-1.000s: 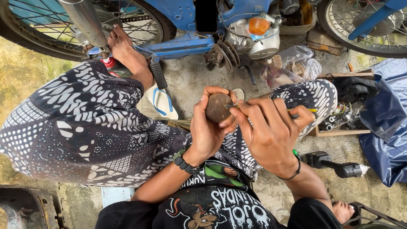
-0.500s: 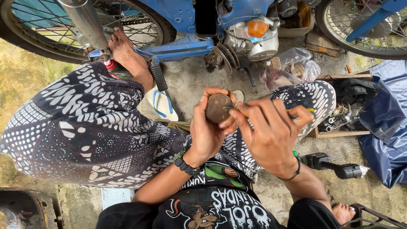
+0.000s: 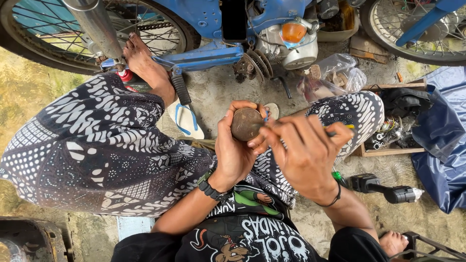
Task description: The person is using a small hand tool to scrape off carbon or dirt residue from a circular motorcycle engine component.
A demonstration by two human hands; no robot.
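My left hand (image 3: 234, 145) grips a round, brown, dirty metal part (image 3: 245, 123) between thumb and fingers, held up in front of me over my lap. My right hand (image 3: 303, 150) is closed around a thin tool with a yellow end (image 3: 347, 127); its working end, hidden behind my fingers, sits at the right edge of the round part. I sit on the ground in black-and-white patterned trousers (image 3: 97, 145), facing a blue motorbike (image 3: 218, 29).
The motorbike's engine (image 3: 286, 41) and spoked wheels (image 3: 97, 29) fill the top. A flip-flop (image 3: 187, 121) lies below it. A wooden tray of small parts (image 3: 388, 140) and a blue tarp (image 3: 446, 140) are at right. A black power tool (image 3: 383, 189) lies near my right elbow.
Both hands stay on the round part with only slight shifts; the view has barely moved.
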